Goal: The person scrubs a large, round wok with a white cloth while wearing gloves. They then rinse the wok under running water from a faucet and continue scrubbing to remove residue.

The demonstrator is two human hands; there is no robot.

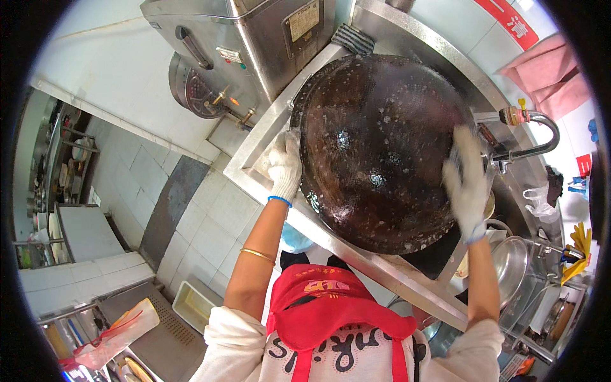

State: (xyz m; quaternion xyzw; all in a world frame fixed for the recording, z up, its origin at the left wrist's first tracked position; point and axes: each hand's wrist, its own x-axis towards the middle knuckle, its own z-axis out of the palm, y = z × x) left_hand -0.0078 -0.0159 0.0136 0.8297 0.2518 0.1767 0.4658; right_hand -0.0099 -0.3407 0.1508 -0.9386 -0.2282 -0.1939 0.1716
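A large round blackened metal wok [382,153] rests over a stainless steel sink [324,231]. Its dark surface is wet and dotted with suds; I cannot tell which face is up. My left hand [285,155], in a white knitted glove with a blue band at the wrist, grips the rim on the left. My right hand [465,184], gloved the same way, lies over the right edge of the wok and is blurred. Its palm is hidden, so whether anything is under it does not show.
A curved metal faucet [544,138] stands right of the wok. A steel appliance [248,47] is at the upper left, with a striped cloth [353,39] beside it. Metal basins [508,267] sit at lower right. A plastic tub [195,305] stands on the tiled floor.
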